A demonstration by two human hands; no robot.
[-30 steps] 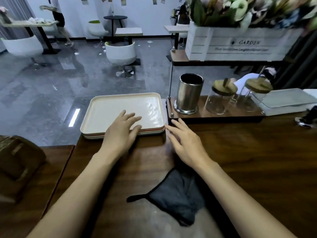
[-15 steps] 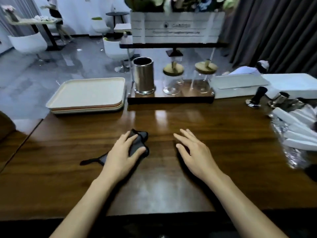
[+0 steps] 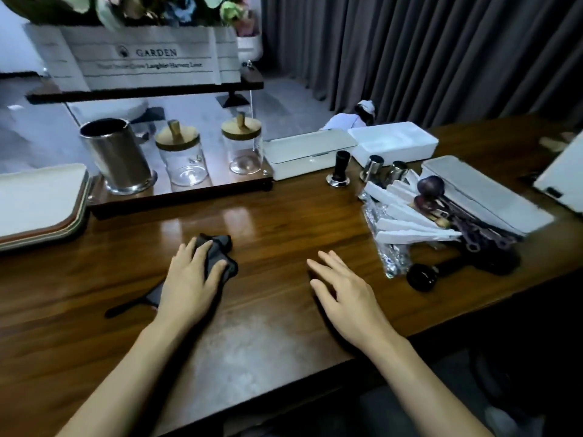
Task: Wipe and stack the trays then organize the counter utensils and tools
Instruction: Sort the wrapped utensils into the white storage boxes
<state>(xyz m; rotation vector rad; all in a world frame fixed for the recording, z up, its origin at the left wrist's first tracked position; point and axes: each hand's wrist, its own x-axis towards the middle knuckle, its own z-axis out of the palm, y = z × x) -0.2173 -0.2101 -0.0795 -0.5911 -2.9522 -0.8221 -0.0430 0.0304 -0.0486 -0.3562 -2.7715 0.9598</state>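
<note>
Panned right since half a second back: pushed the tray stack (image 3: 38, 209) to the far-left edge of view, brought the utensil pile (image 3: 410, 216) fully in. Kept both hands about where they were on the counter (image 3: 284, 222). Had left hand (image 3: 189, 279) laid over the dark cloth (image 3: 217, 250), fingers near straight, pressing rather than clutching. Had right hand (image 3: 344, 288) spread palm down, holding nothing; couldn't tell whether touching the wood or just above it.

Progress, as judgement: looked done with wipe-and-stack. Found trays nested in one pile, cream one on top, just beside the wooden stand (image 3: 189, 192). Left to do: the whole organizing half. Saw white-handled pieces, dark spoons and crinkled clear wrap heaped loose near the right hand, against a long white case (image 3: 482, 193). Saw black tamper (image 3: 340, 170) and two small metal pieces (image 3: 373, 167) standing loose behind the heap.

Containers: found steel canister (image 3: 116, 156) upright on the stand, interior dark, nothing poking out, contents unreadable. Found two lidded glass jars (image 3: 181, 159) next to it, apparently empty. Saw shut white box (image 3: 310, 152) right of the stand, contents hidden. Guessed canister as likely home for the loose utensils.
</note>
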